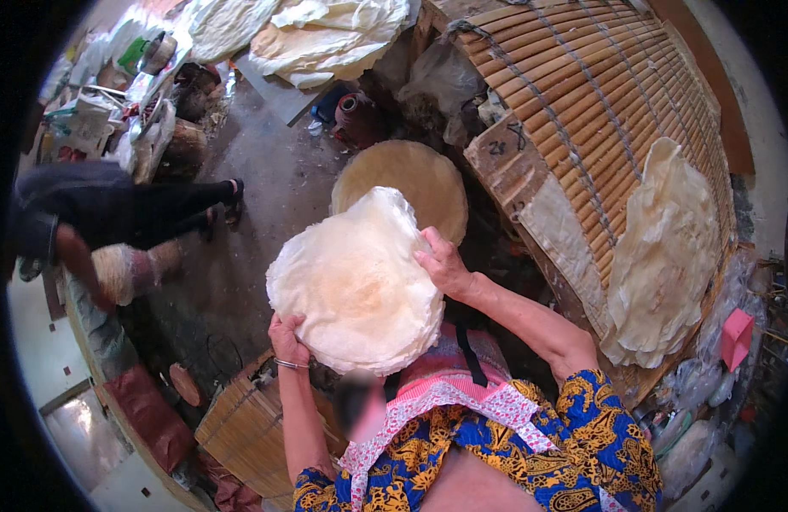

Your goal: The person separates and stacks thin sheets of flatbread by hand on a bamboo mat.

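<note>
A stack of thin, round, cream-coloured sheets [355,288] with ragged edges is held up in front of my chest. My left hand [288,339], with a bangle at the wrist, grips its lower left edge. At the upper right edge, my right hand [445,264] pinches the rim between thumb and fingers. The stack's far edge is bent up into a raised lobe. Partly hidden behind it is a flat, tan, round piece [410,176]; its material is hard to tell.
A bamboo-slat mat [560,83] slopes along the right, bearing another pile of pale sheets [669,269]. More sheets [330,38] lie on a board at the far side. A dark red vessel [359,118] stands near it. To the left, a person in dark clothes [112,205] bends over.
</note>
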